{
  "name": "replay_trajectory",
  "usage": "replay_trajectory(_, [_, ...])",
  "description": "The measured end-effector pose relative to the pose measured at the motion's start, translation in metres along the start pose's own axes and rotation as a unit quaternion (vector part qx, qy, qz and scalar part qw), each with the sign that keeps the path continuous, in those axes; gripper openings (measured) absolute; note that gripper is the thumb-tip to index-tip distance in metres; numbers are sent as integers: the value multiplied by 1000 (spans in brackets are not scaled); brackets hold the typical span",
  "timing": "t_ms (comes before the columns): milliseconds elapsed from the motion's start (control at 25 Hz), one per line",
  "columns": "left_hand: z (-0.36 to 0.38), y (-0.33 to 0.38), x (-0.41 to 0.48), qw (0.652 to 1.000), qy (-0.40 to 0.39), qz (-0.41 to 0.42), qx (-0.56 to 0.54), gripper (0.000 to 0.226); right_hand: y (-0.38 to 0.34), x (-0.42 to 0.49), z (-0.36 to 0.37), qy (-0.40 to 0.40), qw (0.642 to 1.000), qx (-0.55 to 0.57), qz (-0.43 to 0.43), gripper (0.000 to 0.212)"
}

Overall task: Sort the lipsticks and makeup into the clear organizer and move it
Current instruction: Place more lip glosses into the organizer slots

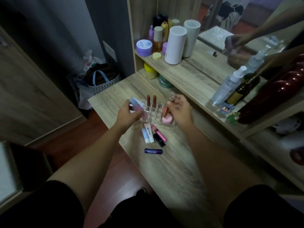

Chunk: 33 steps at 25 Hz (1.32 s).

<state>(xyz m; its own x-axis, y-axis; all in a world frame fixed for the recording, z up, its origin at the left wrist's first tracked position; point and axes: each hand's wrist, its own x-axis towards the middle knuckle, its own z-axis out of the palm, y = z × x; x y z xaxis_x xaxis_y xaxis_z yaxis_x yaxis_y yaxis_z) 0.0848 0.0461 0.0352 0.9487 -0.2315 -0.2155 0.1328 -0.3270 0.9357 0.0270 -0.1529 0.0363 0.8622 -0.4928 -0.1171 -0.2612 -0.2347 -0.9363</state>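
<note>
The clear organizer (152,112) stands on the wooden desk (172,162) with two brown-red lipsticks (151,100) upright in its back cells. A pink round compact (167,120) sits in its right section. My left hand (127,115) grips a blue-and-pink tube (136,106) at the organizer's left side. At the right side my right hand (180,111) holds a small clear-capped item (171,97). In front of the organizer lie a light blue tube (146,136), a white tube (149,132), a black lipstick (159,140), a pink lipstick (159,133) and a dark blue Nivea stick (153,151).
A raised shelf (189,74) behind the desk carries a white cylinder (175,45), a purple jar (144,47) and several bottles. Spray bottles (228,84) and a dark red ribbed object (276,91) stand to the right by the mirror. A basket bag (102,79) sits on the floor at left.
</note>
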Motion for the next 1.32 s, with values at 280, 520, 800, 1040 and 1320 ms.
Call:
replay_trajectory(280, [10, -7, 18, 996, 31, 45, 74, 9, -2, 18, 15, 44, 999, 14, -11, 29])
replay_trajectory(520, [16, -13, 32, 991, 13, 66, 115, 19, 8, 31, 21, 30, 999, -30, -7, 29])
replay_trajectory(800, [15, -12, 40, 964, -59, 140, 220, 29, 13, 39, 19, -11, 997, -77, -18, 28])
replay_trajectory(1040, [19, -14, 48, 966, -76, 127, 214, 16, 11, 39, 27, -22, 987, -158, -31, 31])
replay_trajectory(1320, [24, -21, 53, 962, -49, 137, 232, 22, 14, 42, 35, -35, 980, -196, -13, 35])
